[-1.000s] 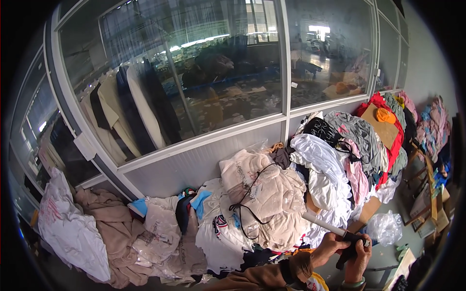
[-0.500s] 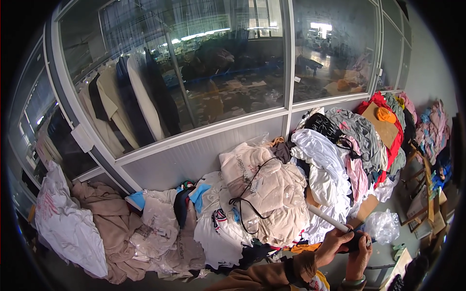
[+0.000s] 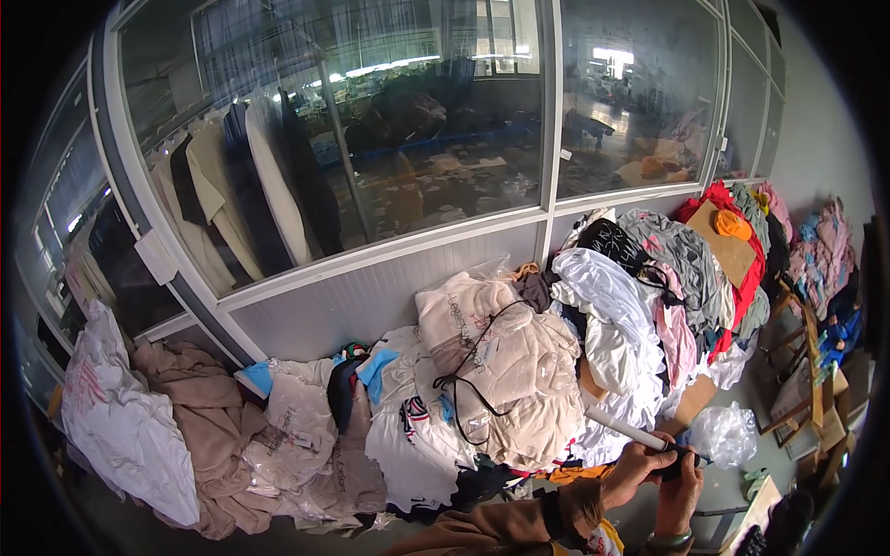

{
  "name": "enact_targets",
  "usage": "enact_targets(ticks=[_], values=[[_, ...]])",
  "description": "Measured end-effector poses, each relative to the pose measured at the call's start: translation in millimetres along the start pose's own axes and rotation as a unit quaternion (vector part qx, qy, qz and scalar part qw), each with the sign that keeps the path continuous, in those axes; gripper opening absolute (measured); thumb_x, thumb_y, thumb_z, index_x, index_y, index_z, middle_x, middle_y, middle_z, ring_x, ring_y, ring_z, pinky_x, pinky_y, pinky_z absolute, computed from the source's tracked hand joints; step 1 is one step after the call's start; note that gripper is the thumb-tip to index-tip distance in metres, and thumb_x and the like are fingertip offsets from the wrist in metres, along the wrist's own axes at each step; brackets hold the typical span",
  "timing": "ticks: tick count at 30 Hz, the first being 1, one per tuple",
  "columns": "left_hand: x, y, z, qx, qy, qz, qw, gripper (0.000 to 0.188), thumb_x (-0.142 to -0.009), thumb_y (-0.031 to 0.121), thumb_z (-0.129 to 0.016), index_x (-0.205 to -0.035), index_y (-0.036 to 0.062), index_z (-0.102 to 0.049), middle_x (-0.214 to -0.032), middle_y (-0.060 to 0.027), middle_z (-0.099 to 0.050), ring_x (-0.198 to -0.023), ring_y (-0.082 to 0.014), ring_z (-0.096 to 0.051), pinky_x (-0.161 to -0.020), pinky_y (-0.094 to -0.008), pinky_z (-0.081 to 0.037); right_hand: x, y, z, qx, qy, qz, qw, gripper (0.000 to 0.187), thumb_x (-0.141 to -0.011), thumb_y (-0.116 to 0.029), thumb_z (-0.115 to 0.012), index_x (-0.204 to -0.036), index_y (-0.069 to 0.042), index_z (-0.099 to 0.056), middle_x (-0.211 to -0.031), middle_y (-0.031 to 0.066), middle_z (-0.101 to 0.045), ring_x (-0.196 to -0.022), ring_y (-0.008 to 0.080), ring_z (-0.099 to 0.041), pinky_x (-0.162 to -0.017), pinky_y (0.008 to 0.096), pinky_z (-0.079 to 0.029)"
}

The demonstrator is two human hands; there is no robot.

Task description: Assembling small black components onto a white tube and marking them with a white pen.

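The left hand (image 3: 632, 473) and right hand (image 3: 680, 496) partly hide the dark piece (image 3: 669, 463) at the white rod's (image 3: 623, 428) near end. The view's lower edge cuts off both forearms (image 3: 505, 528). Behind the glass (image 3: 417, 176), far things blur.

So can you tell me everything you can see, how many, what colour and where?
rod: 1, white with a dark end, lower right
clear plastic bag: 1, see-through, right
bagged garments: several, beige, centre
cord: 1, black, over the bagged garments
large bag: 1, white, far left
crumpled cloth: can't count, brown, beside the large bag
loose clothes: too many, white, grey, pink, red, mostly right
orange item: 1, orange, upper right
window panes: several, pale frames, across the back
hanging clothes: several, cream and dark, behind the window panes
left hand: 1, brown sleeve, gripping the rod
right hand: 1, greenish bracelet, at the rod's dark end
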State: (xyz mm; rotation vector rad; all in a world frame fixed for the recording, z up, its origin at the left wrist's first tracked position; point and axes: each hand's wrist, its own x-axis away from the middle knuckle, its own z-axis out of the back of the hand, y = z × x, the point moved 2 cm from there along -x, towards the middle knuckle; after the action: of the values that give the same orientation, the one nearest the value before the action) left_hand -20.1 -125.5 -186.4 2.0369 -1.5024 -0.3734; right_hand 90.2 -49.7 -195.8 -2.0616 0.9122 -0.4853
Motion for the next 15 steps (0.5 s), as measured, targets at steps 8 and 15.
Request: enact_targets(ticks=[8,15], values=[[3,5,4,-0.056,-0.029,0.007,0.998,0.023,-0.082,0.014,-0.064,-0.102,0.0099,-0.055,-0.080,0.0018,-0.055,-0.066,-0.0070,-0.051,-0.056,-0.0191,-0.041,13,-11,-30,0.045,0.021,0.076,0.996,0.031,-0.088,-0.017,-0.056,-0.116,-0.006,-0.050,-0.107,0.0063,-0.057,-0.100,0.0173,-0.053,-0.088,0.0309,-0.043],[9,2,-1,0.049,0.046,0.051,0.996,0.023,-0.084,0.017,-0.063,-0.104,0.0121,-0.054,-0.086,0.0014,-0.055,-0.073,-0.0071,-0.052,-0.056,-0.0210,-0.043,16,-10,-47,-0.003,0.029,0.088,0.996,0.027,-0.088,-0.017,-0.056,-0.112,-0.005,-0.052,-0.105,0.0055,-0.058,-0.098,0.0167,-0.055,-0.085,0.0297,-0.044]])
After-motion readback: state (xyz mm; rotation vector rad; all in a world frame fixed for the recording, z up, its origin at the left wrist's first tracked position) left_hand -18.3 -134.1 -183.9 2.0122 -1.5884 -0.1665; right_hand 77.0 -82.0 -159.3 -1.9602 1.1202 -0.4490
